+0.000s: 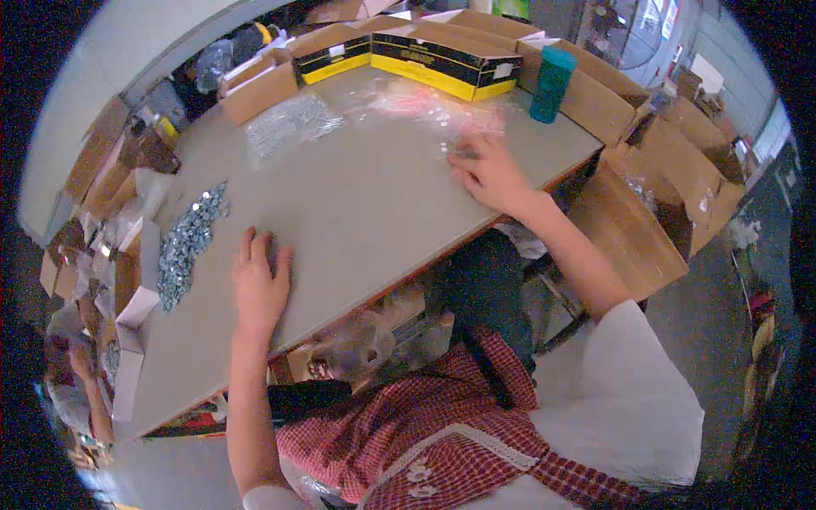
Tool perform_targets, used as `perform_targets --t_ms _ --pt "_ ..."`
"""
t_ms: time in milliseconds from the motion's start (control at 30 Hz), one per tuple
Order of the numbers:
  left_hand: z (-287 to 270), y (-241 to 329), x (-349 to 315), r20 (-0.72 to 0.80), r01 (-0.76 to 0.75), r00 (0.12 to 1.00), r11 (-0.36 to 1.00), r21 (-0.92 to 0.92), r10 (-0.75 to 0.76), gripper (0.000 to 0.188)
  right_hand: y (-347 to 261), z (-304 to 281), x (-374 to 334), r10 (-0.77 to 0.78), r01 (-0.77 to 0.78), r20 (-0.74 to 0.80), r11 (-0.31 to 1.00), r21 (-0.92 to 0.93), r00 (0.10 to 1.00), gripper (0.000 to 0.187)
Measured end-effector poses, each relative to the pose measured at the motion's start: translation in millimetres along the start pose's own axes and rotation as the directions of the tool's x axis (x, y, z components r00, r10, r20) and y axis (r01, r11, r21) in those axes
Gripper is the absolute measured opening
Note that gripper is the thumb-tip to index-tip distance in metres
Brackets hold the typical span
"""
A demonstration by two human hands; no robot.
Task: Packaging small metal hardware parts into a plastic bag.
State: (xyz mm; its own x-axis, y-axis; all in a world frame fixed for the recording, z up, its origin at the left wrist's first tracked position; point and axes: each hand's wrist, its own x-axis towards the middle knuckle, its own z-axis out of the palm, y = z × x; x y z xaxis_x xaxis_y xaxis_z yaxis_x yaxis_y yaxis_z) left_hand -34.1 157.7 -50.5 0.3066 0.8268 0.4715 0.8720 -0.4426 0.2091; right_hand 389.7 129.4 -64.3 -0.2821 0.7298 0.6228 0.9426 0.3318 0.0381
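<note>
My left hand (260, 282) rests on the grey tabletop (357, 229) with its fingers stretched out and apart, holding nothing. To its left lies a long pile of small shiny metal pieces (189, 246). On the far right of the table my right hand (495, 177) is bent down, its fingertips drawn together beside a few small white pieces (444, 149). Whatever lies between those fingertips is too small to make out. Just beyond it spreads a blurred heap of clear and pink plastic bags (416, 104). A clear bag of small pieces (289, 123) lies farther left.
Black-and-yellow boxes (442, 68) line the far edge, with a teal tumbler (552, 85) at their right. Open cardboard cartons (633, 221) stand beyond the right edge. White cardboard strips (129, 365) border the left side, where another person's hand (82, 361) shows.
</note>
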Motion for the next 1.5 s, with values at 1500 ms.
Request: perform_targets --t_ms 1500 --pt "-80.1 130.1 -96.8 0.196 0.205 0.976 0.675 -0.708 -0.092 0.018 -205.7 -78.1 -5.4 -0.227 -0.183 0.303 0.431 0.883 0.926 0.032"
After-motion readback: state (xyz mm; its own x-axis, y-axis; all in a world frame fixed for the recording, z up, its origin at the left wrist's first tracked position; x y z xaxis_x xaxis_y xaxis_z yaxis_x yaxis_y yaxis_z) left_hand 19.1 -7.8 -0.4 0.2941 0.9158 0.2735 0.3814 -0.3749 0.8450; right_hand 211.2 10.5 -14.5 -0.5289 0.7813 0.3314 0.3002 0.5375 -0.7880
